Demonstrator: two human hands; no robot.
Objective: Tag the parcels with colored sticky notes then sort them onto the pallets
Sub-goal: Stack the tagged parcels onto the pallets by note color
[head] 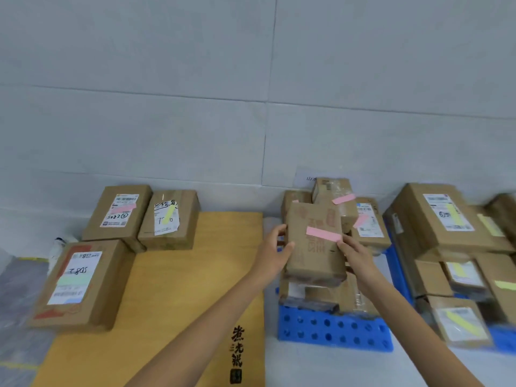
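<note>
Sorting looks well along, judging by the stacks. Biggest item: wooden board (195, 289) on the floor, centre-left, holding three tagged boxes not yet on any pallet: pink-tagged box (117, 213), yellow-tagged box (167, 219), green-tagged box (78, 280). Tags done there, sorting left.

Right edge: yellow stack (435, 219), many boxes with yellow notes, on the right pallet (502, 339); mostly out of frame and blurred.

Centre: blue pallet (335, 331) carries the pink stack (371, 219); at least two boxes there show pink notes.

In hand: parcel (312, 247), held just over the pink stack, front half of it. Cannot tell whether it is touching the boxes below. Pink note (324, 234) already on its top face, so this one reads as tagged and at the placing step.

Left hand (275, 244) grips the parcel's left edge, fingers curled round the side, thumb on top. Right hand (353, 252) grips the right edge, fingertips at the end of the pink note.

No green pallet in view, so the destination for the green-tagged box is unknown. Stack below looks uneven; the parcel could sit crooked.
</note>
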